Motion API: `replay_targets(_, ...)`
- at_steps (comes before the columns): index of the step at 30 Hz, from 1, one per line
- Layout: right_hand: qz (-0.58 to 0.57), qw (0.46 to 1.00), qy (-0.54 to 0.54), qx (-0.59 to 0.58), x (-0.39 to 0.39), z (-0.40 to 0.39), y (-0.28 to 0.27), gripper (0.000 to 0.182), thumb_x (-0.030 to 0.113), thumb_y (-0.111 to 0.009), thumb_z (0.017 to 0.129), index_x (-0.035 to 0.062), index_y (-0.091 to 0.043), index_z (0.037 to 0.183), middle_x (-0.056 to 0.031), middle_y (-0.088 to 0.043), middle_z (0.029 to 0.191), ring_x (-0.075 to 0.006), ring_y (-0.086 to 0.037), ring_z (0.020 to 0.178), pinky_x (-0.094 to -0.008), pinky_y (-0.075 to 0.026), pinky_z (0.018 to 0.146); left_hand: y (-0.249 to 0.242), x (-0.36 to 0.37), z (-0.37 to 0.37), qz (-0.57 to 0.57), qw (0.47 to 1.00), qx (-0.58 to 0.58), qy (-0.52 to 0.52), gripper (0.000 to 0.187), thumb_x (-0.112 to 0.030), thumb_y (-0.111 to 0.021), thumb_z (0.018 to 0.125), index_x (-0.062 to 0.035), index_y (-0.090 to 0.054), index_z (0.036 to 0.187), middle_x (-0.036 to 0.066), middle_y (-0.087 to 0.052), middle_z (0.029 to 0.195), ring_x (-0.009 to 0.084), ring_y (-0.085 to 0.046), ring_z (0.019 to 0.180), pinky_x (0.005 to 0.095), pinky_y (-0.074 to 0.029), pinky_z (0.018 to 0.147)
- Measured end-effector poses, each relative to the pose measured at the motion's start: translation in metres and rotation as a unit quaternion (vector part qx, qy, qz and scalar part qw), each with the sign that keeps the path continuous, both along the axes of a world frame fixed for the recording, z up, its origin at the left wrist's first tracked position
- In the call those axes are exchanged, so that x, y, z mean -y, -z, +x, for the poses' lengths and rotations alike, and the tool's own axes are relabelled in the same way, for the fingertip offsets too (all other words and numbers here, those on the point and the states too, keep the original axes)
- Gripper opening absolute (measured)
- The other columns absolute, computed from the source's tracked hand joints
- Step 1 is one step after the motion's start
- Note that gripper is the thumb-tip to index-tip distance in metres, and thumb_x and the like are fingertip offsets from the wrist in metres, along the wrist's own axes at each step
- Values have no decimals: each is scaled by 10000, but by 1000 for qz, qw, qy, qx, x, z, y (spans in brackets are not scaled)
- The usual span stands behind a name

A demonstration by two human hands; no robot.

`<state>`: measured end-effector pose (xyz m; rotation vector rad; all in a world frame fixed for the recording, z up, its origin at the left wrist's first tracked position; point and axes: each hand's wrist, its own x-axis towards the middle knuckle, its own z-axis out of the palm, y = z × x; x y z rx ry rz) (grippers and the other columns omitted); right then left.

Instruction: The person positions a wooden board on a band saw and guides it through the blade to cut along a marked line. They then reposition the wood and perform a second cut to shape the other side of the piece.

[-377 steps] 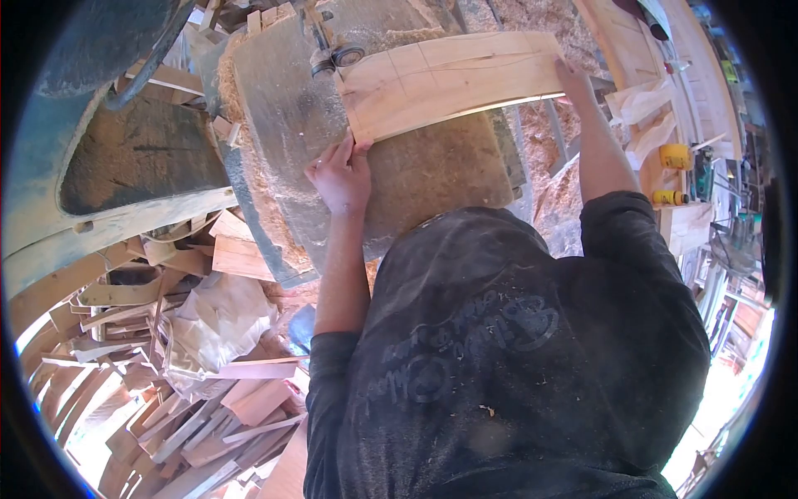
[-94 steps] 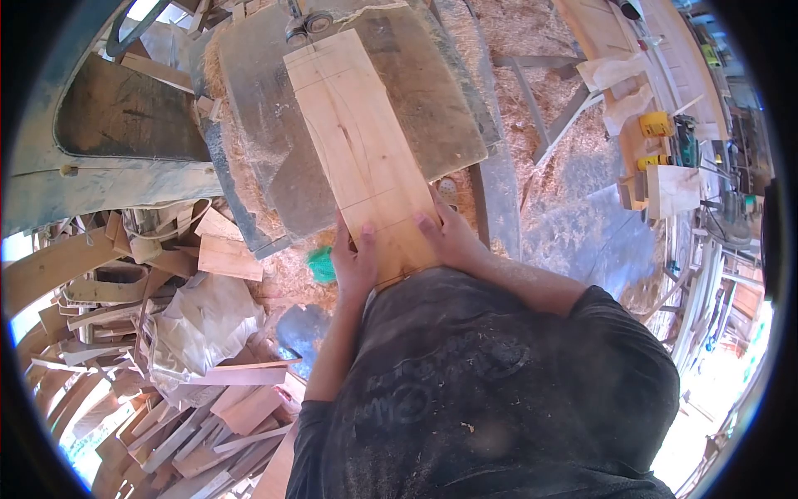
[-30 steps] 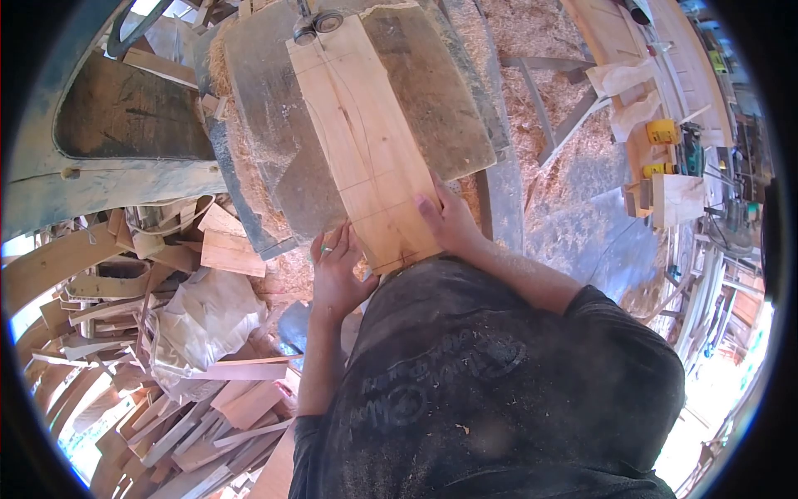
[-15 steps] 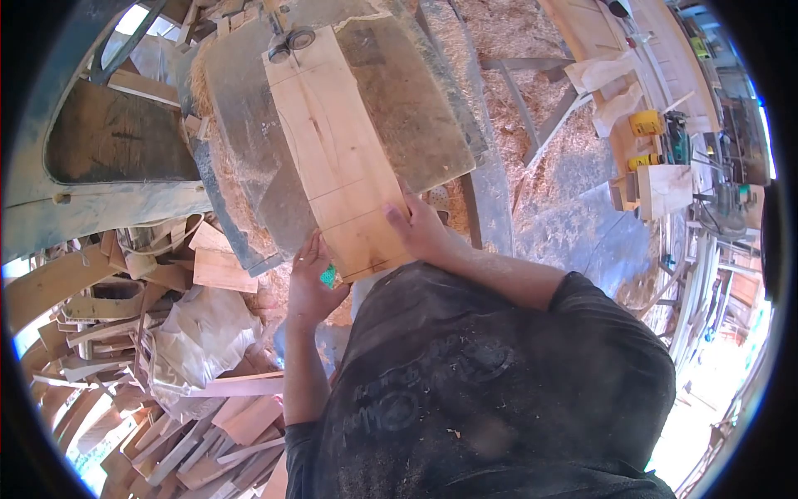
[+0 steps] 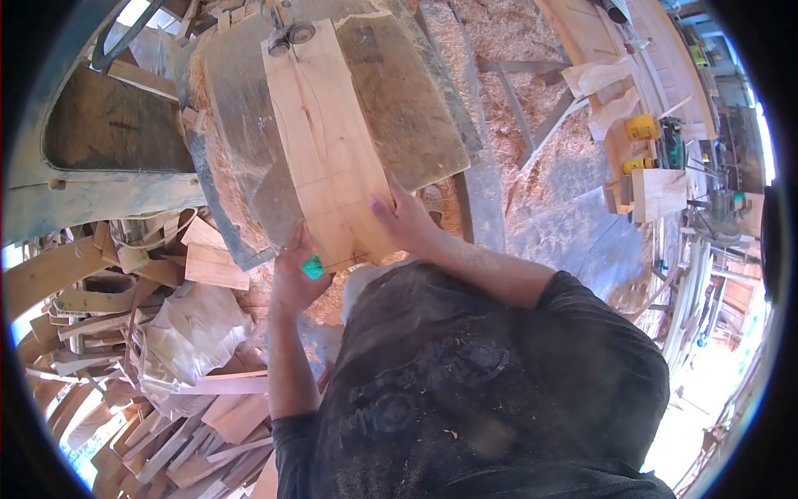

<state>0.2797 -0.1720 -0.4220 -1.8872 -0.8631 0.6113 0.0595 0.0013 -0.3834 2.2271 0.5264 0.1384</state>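
Left hand (image 5: 295, 270): curled at the near left corner of the plank (image 5: 328, 154), fingers closed about a small green object (image 5: 312, 268). Plank: pale, pencil-lined, lying lengthwise on the dusty saw table (image 5: 407, 108), far end at the blade guide (image 5: 287, 37). Right hand (image 5: 403, 220): fingers spread flat, pressing the plank's near right edge, gripping nothing.

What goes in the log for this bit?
left hand: at near end of long pale wooden board | right hand: flat on board | board: on sawdusty saw table
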Motion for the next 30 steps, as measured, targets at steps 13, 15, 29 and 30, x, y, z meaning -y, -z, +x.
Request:
replay_targets(13, -177, 935, -243, 187, 24, 20, -48, 1268, 479, -820, 851, -167, -60, 1634, -390, -257, 1675, -492, -193, 1619, -502, -173, 1339, -1, 13, 11, 65, 995, -38, -70, 1211, -285, -1016, 613, 18, -405, 1613, 262, -519, 1596, 395, -481, 1508, 504, -375, 1227)
replay_targets(15, -165, 933, -247, 202, 26, 20, -31, 1248, 543, -748, 892, -147, -33, 1647, -380, -213, 1703, -483, -158, 1632, -497, -166, 1341, 1, 9, 10, 82, 995, -29, -54, 1200, -320, -1016, 630, 48, -406, 1595, 251, -564, 1553, 400, -535, 1459, 510, -410, 1179)
replay_targets(29, -144, 936, -251, 199, 13, 16, -37, 1290, 470, -838, 844, -202, -47, 1611, -424, -257, 1657, -512, -194, 1614, -519, -205, 1329, -9, -10, 15, 101, 994, -29, -34, 1156, -175, -1026, 589, 32, -459, 1575, 252, -605, 1497, 365, -674, 1311, 475, -547, 1081)
replay_targets(30, -138, 938, -245, 201, 13, 17, -36, 1299, 478, -844, 838, -202, -51, 1610, -425, -266, 1652, -513, -200, 1612, -519, -208, 1328, -3, -12, 15, 83, 996, -15, -35, 1153, -155, -1023, 587, 37, -457, 1573, 250, -613, 1481, 360, -690, 1285, 458, -578, 1052)
